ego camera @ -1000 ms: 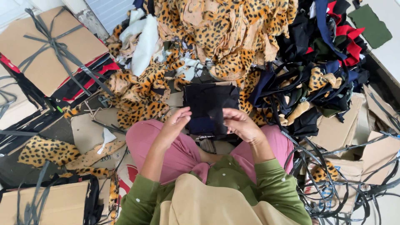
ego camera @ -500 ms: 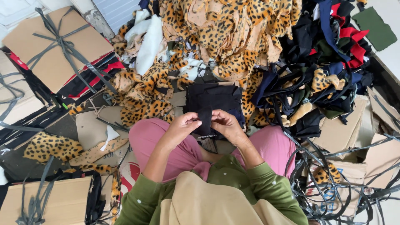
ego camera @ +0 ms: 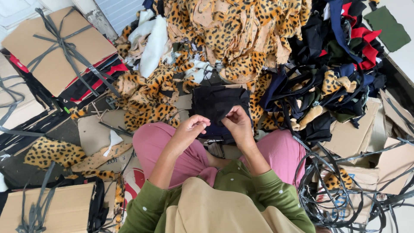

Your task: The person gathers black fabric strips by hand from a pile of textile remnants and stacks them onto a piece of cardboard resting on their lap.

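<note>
Lying across the knees, just above frame centre, black fabric piece (ego camera: pixel 217 105) spreads flat over the pink trousers (ego camera: pixel 159 149), its near edge bunched up toward the hands. Right hand (ego camera: pixel 238 125) pinches that near edge, fingers closed on the cloth, thumb and forefinger tips pressed at the fold. Left hand (ego camera: pixel 189 129) sits just beside it at 9 o'clock, fingers curled in and touching the same edge; cannot tell whether it truly grips the cloth or only a thread. Both hands nearly touch each other. Green sleeves (ego camera: pixel 276 194) run back toward 6 o'clock, with a tan cloth (ego camera: pixel 207 211) over the lap.

Outward from the fabric: at 12 o'clock, big heap of leopard-print scraps (ego camera: pixel 233 30), spilling down to 10 o'clock beside white fleece offcuts (ego camera: pixel 153 43). At 2 to 3 o'clock, tangled pile of dark scraps (ego camera: pixel 336 77), black, navy, red, with a few leopard bits mixed in. A green scrap (ego camera: pixel 388 26) lies apart on the floor at 1 o'clock. At 10 o'clock, far left, cardboard bundle (ego camera: pixel 51 47) tied with grey strapping, stacked on red and black cloth. Another strapped cardboard bundle (ego camera: pixel 56 207) at 7 o'clock. A loose leopard piece (ego camera: pixel 51 151) at 8 o'clock. At 4 o'clock, loops of grey plastic strapping (ego camera: pixel 327 190) over flattened cardboard sheets (ego camera: pixel 358 138).
</note>
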